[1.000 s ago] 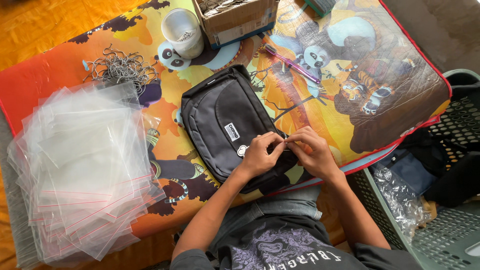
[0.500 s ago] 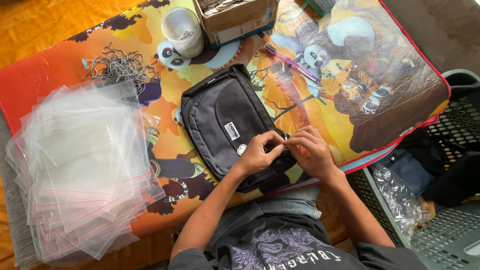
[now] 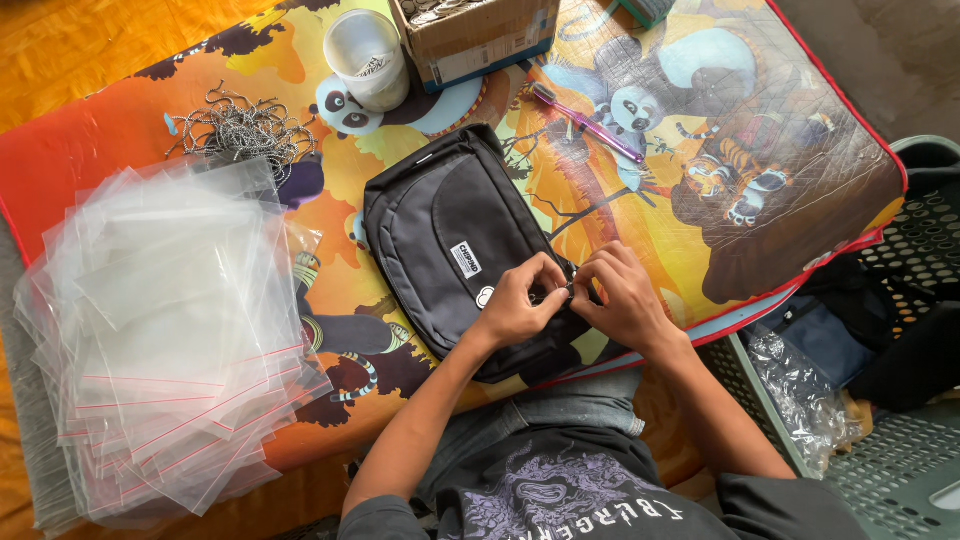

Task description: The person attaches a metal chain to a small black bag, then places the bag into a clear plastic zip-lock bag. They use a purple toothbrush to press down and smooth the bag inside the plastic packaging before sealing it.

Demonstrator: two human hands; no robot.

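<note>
Since the earlier frames little has shifted: both hands remain pinched together at the near right edge of the black pouch bag (image 3: 460,250), and only their fingertips have worked slightly. Left of the bag, a fanned stack of clear zip bags (image 3: 170,340) covers the counter (image 3: 790,190), with a tangle of small metal hooks (image 3: 240,128) beyond it. Up from the bag stand a white plastic cup (image 3: 368,58) and an open cardboard box (image 3: 475,35); a purple toothbrush (image 3: 585,122) lies up and right of it. The bag lies slantwise, its long axis running from far left to near right. The left hand (image 3: 520,300) rests on the bag's lower right corner, fingers closed on a small metal piece at the edge; what it is cannot be told. The right hand (image 3: 625,295), just right of the bag, pinches the same spot from the opposite side, fingertips meeting. Both hands are equally near. Further right sits a green plastic basket (image 3: 900,440).
</note>
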